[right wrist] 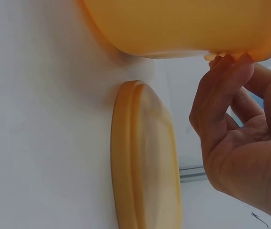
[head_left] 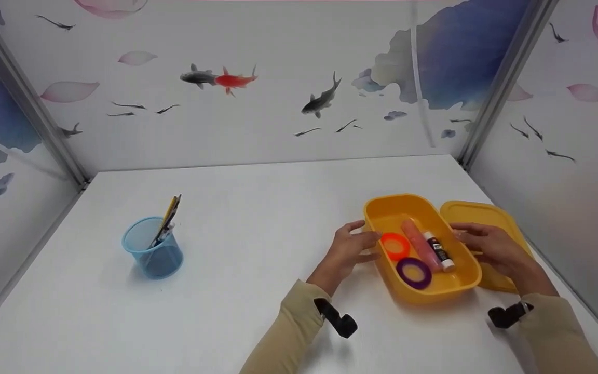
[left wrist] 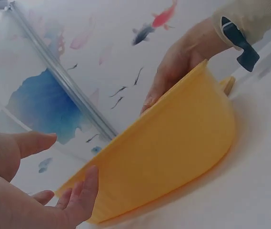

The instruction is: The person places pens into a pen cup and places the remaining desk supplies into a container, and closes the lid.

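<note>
A yellow plastic box [head_left: 410, 293] without its lid stands at the right of the white table. Inside it lie an orange-red tape roll [head_left: 383, 247], a purple tape roll [head_left: 401, 272], a pink tube-like item [head_left: 419, 244] and a glue stick [head_left: 438, 251]. My left hand [head_left: 348, 249] is at the box's left side, thumb and fingers spread; whether the fingertips touch the wall is hard to tell. On the opposite side, my right hand [head_left: 499, 252] holds the box at its rim, fingers bent against the outer wall [right wrist: 187, 28]. Its thumb is partly hidden.
The yellow lid [head_left: 501, 221] lies on the table right of the box, partly beneath my right hand. A blue mesh pen cup [head_left: 161, 262] with pencils [head_left: 170, 215] stands at the left. Printed panels [head_left: 278, 135] enclose the table's back and sides.
</note>
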{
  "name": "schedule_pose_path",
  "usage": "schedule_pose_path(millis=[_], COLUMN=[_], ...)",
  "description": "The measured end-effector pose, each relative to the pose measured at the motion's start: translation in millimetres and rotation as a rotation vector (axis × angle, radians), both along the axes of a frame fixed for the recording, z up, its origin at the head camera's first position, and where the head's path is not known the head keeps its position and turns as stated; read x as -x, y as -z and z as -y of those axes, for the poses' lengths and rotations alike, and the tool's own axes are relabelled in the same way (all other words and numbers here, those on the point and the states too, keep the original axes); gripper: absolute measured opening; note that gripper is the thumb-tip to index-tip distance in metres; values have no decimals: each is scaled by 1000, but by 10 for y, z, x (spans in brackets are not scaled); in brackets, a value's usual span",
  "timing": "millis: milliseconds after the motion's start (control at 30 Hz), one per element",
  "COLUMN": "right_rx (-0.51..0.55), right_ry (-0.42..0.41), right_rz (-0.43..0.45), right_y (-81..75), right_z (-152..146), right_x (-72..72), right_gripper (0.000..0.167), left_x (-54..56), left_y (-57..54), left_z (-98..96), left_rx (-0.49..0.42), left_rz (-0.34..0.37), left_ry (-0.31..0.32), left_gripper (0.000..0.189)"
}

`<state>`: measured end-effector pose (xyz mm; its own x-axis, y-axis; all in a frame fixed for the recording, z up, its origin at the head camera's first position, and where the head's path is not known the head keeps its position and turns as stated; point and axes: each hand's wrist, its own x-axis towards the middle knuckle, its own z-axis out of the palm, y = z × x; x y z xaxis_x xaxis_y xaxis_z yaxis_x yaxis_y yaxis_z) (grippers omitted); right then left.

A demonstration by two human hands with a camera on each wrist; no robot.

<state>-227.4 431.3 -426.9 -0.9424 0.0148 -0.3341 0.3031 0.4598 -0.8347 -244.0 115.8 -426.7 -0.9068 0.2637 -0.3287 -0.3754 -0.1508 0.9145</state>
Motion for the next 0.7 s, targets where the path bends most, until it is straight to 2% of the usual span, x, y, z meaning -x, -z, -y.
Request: schedule_pose_path(millis=[200, 433, 700], right_rx=[10, -8, -133], right_ry=[2, 9, -6], right_rz=[3, -6, -76], right_y=[2, 4, -101], right_z=[-12, 9, -100], right_x=[0, 6, -5], right_gripper=[90, 89, 83], left_x=[-38, -37, -27], left_y=[120, 147, 170], left_z=[-84, -131, -148], left_rx=[-53, -13, -1], left_rz=[-20, -18, -23], left_ry=[5, -36, -41], left_gripper=[61, 55, 53])
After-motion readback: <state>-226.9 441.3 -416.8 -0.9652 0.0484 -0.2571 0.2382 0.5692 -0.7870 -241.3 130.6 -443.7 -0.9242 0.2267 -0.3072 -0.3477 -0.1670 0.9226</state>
